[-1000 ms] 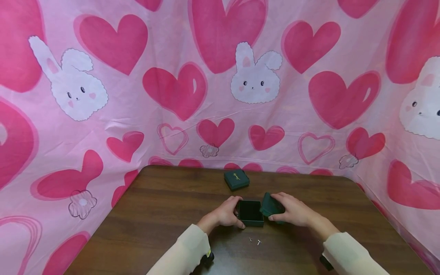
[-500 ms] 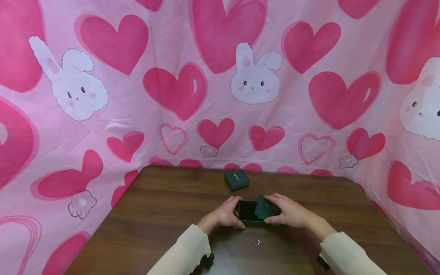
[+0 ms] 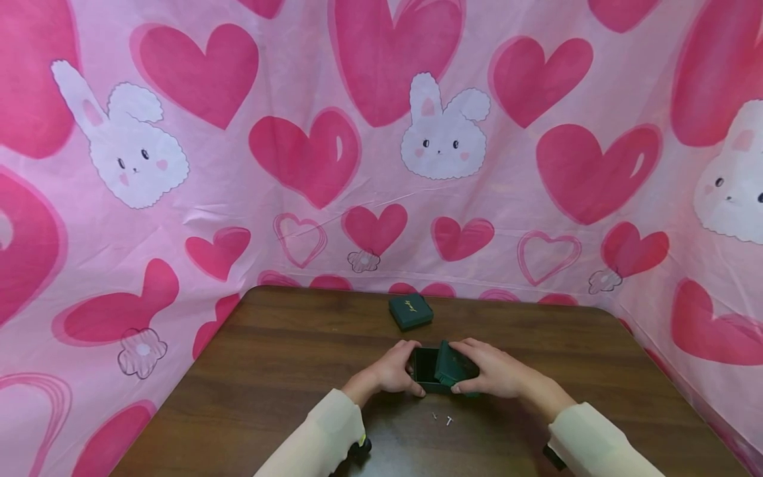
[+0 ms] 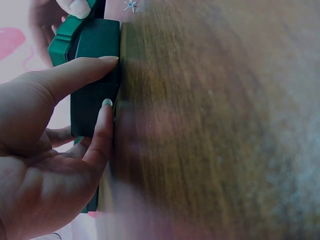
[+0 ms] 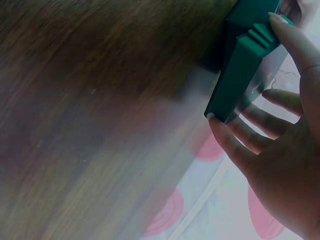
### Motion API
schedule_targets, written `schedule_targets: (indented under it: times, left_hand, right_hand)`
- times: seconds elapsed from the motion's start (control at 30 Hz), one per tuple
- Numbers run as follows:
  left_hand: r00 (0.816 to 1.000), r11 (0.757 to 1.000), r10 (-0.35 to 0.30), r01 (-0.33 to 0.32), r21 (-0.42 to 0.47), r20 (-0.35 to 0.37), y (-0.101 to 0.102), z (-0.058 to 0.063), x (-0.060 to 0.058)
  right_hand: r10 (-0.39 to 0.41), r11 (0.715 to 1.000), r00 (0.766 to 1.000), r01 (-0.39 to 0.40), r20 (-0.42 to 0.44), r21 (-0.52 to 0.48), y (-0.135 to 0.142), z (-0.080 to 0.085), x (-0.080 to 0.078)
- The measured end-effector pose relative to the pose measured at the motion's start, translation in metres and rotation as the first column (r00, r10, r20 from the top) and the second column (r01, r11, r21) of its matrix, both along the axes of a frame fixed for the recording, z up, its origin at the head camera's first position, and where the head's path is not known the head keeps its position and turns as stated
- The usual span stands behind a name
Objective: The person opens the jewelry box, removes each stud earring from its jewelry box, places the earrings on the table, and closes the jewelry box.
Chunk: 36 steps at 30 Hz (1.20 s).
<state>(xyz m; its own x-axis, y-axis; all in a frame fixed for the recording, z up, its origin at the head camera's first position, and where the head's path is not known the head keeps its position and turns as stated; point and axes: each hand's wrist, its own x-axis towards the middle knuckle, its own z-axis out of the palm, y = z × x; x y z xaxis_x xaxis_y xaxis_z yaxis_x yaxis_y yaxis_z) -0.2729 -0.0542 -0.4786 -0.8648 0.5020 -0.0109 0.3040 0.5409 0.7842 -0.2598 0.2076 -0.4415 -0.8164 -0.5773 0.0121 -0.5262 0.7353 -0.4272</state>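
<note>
In the head view my left hand [image 3: 393, 371] holds the left side of a dark green box base [image 3: 434, 388], thumb at the front corner. The left wrist view shows its thumb and fingertips against the base wall [image 4: 95, 100]. My right hand [image 3: 501, 372] grips the matching green lid [image 3: 454, 366] between thumb and fingers. Tilted, the lid overlaps the right part of the base, whose dark inside shows on the left. In front lie two small silver pieces, one of them a stud [image 3: 449, 421]; the left wrist view shows a star-shaped silver piece [image 4: 131, 5].
A second green box [image 3: 410, 311] with gold script stands shut behind the hands, near the back of the brown wooden table [image 3: 286, 371]. A pink cloth [image 3: 381, 185] with hearts and rabbits hangs around the table.
My right hand has moved left with the tilted lid, from beside the base to over its right part. The left hand and the base have stayed in place.
</note>
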Motion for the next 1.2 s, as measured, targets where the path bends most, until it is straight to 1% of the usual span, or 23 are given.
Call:
schedule_targets:
  times: [0.23, 0.4, 0.77, 0.97, 1.07, 1.2]
  left_hand:
    - [1.000, 1.000, -0.002, 0.002, -0.005, -0.007, -0.001, 0.000, 0.000]
    - [1.000, 1.000, -0.005, 0.005, -0.011, -0.001, -0.002, 0.000, 0.000]
    - [1.000, 1.000, -0.010, 0.010, -0.017, -0.010, -0.002, 0.000, -0.001]
    - [1.000, 1.000, -0.014, 0.013, -0.026, -0.020, -0.002, 0.002, 0.000]
    - [1.000, 1.000, -0.016, 0.016, -0.014, -0.009, -0.003, 0.004, 0.002]
    - [1.000, 1.000, -0.013, 0.013, -0.012, 0.001, -0.003, 0.004, 0.002]
  right_hand:
    - [-0.009, 1.000, 1.000, 0.009, -0.001, 0.011, -0.006, 0.002, 0.000]
    - [0.008, 1.000, 1.000, -0.008, 0.006, 0.012, -0.009, 0.003, -0.001]
    - [0.095, 0.995, 0.995, -0.095, -0.025, 0.009, -0.020, 0.003, -0.007]
    - [0.107, 0.993, 0.994, -0.105, -0.031, 0.044, -0.030, 0.006, -0.008]
    - [0.105, 0.993, 0.994, -0.103, -0.032, 0.061, -0.032, 0.009, -0.009]
    - [0.105, 0.991, 0.994, -0.101, -0.036, 0.087, -0.035, 0.010, -0.009]
